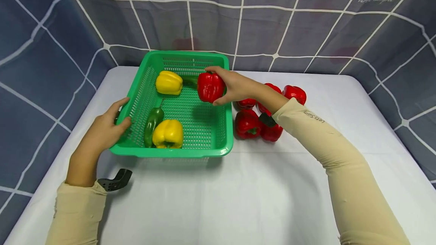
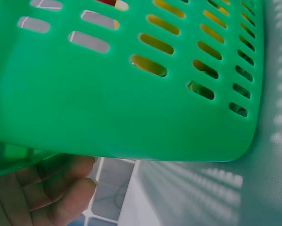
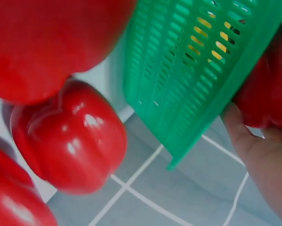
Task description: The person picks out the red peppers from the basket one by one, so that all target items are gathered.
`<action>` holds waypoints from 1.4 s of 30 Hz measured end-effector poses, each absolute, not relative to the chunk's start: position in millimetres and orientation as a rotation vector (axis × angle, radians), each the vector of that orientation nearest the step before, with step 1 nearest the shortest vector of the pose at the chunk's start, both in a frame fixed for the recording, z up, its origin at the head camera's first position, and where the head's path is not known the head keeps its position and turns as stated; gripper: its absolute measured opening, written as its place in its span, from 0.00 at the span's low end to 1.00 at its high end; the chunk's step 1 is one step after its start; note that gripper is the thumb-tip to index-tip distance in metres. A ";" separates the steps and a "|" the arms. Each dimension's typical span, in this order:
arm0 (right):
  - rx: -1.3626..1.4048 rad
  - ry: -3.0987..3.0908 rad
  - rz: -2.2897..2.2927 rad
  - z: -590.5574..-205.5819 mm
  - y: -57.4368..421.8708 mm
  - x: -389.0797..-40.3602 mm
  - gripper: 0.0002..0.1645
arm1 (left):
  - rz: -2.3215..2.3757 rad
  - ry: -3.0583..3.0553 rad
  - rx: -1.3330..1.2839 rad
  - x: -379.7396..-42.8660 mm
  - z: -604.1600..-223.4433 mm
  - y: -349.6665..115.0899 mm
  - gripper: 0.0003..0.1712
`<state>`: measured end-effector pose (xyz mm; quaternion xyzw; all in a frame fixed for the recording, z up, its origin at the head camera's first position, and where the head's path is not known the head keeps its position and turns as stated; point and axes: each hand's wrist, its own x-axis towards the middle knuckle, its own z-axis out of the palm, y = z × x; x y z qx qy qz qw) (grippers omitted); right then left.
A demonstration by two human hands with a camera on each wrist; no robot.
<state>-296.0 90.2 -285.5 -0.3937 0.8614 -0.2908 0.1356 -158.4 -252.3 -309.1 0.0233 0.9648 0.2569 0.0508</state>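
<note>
A green plastic basket [image 1: 143, 152] with slotted sides stands on the white table. My left hand [image 1: 105, 127] grips its left rim, the thumb over the inside; in the left wrist view curled fingers [image 2: 68, 188] show under the rim. My right hand [image 1: 233, 84] holds a red bell pepper [image 1: 209, 87] over the basket's right part, fingers behind it and thumb in front. Inside lie two yellow bell peppers, one at the back [image 1: 169, 82] and one in front [image 1: 168, 134]. A long green pepper [image 1: 153, 124] lies beside the front one; another green pepper [image 1: 189, 81] is partly hidden behind the held pepper.
Several red bell peppers [image 1: 247, 124] lie close to the basket's right side, some partly covered by my right forearm. A black bracket [image 1: 117, 180] sits at my left wrist. A grey gridded curtain [image 1: 218, 22] hangs along the table's back and sides.
</note>
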 end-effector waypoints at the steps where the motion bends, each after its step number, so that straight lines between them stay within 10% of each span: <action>1: -1.140 2.495 -0.848 -284.5 93.0 -295.5 0.57 | 0.782 2.935 0.072 -158.8 -309.1 -252.3 0.35; 42: -0.891 2.657 -0.908 -258.8 199.4 -266.9 0.56 | 0.774 2.936 0.074 -158.8 -313.5 -252.0 0.36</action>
